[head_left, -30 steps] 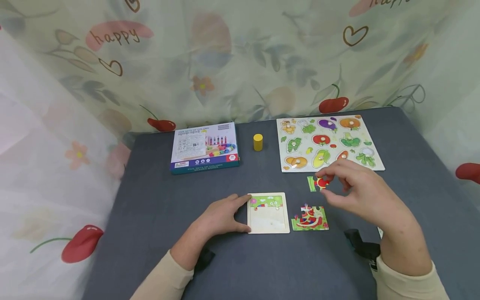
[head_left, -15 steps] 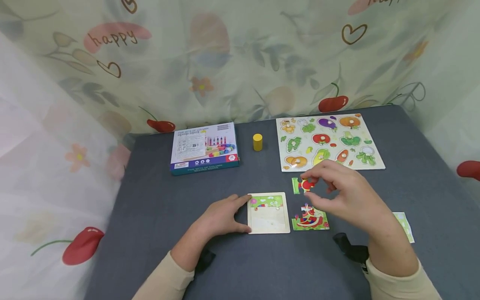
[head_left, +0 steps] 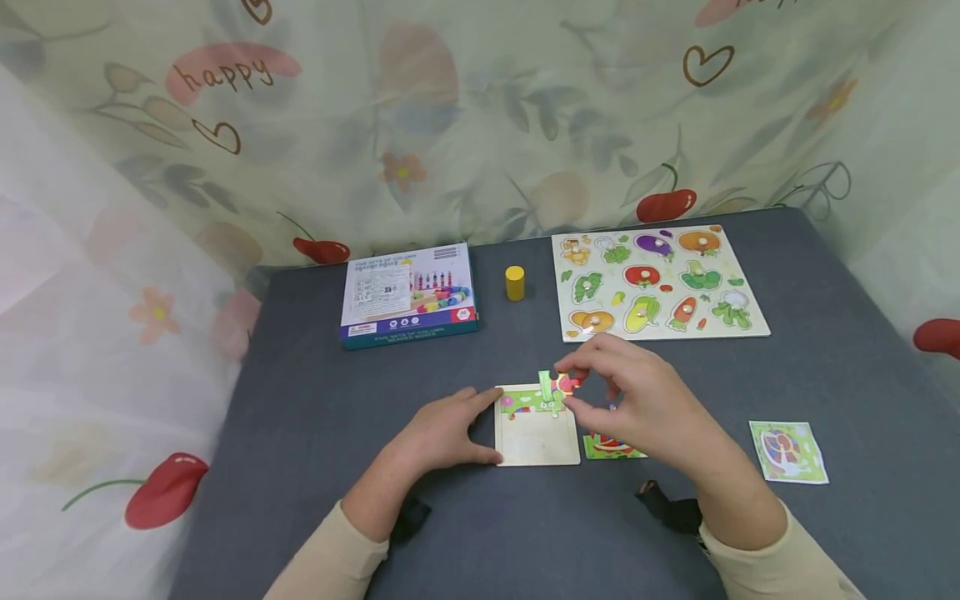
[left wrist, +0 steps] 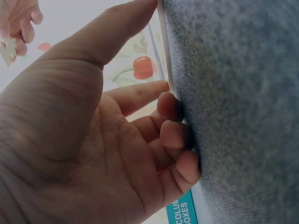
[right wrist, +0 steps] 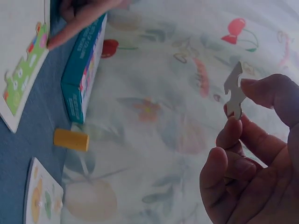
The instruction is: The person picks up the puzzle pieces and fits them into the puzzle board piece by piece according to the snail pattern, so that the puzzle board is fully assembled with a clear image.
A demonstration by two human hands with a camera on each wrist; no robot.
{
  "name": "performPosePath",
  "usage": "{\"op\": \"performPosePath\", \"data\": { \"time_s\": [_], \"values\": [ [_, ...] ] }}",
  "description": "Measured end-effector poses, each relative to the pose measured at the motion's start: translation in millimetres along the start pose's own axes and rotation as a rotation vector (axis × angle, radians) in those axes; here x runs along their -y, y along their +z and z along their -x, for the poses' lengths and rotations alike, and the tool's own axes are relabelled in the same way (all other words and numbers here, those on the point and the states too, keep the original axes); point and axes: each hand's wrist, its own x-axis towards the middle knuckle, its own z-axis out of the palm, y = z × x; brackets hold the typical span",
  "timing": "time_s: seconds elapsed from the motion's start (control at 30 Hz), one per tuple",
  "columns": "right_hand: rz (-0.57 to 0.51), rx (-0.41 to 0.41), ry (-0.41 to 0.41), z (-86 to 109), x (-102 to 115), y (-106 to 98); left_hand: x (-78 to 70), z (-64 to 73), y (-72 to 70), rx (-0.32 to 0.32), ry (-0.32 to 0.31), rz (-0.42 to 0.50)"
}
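Note:
My right hand (head_left: 637, 404) pinches a small jigsaw piece (head_left: 551, 386) between thumb and fingertips, over the upper right of a square wooden puzzle tray (head_left: 537, 454). The piece is green with red and yellow; its plain pale side (right wrist: 236, 93) shows in the right wrist view. A green strip of fitted pieces (head_left: 523, 402) lines the top of the tray; the bare wood base shows below. At the tray's left edge, my left hand (head_left: 442, 435) touches the frame with thumb and index finger stretched apart. Joined pieces (head_left: 609, 448) with a red picture lie right of the tray, partly hidden by my right hand.
A printed picture card (head_left: 787, 452) lies at the right. Toward the back stand a boxed bead set (head_left: 408, 296), a yellow cylinder (head_left: 514, 283) and a vegetable peg puzzle board (head_left: 663, 283). A patterned cloth (head_left: 450, 125) hangs behind the dark table (head_left: 300, 400).
My right hand has carried the jigsaw piece leftward from beyond the joined pieces to over the tray. The picture card at the right has come into view. My left hand stays put.

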Motion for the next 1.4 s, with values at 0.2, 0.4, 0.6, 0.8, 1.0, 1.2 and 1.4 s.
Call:
{"op": "performPosePath", "data": {
  "time_s": [0.2, 0.4, 0.6, 0.8, 1.0, 1.2, 1.4],
  "values": [
    [-0.013, 0.046, 0.027, -3.7, -0.9, 18.2, 1.4, -1.0, 0.7, -0.009, -0.003, 0.002],
    [-0.032, 0.097, 0.073, -7.2, -2.6, 35.7, 2.8, -2.4, -0.2, -0.009, 0.003, -0.003],
    [-0.002, 0.134, 0.105, -9.4, -11.9, 52.8, 2.6, -2.6, -1.9, -0.002, 0.008, -0.007],
    [0.02, 0.206, 0.177, -10.0, -26.8, 69.5, 2.2, -1.3, -2.5, -0.008, 0.018, -0.007],
    [0.029, 0.276, 0.239, -7.9, -38.2, 82.9, 1.6, -0.6, -2.4, -0.005, 0.015, 0.001],
    [0.035, 0.32, 0.262, -5.4, -46.7, 90.8, 0.6, 0.4, -2.5, -0.006, 0.032, -0.012],
    [-0.002, 0.342, 0.283, -4.4, -55.4, 95.4, 1.7, -0.3, -1.0, -0.003, 0.035, -0.022]
  ]
}}
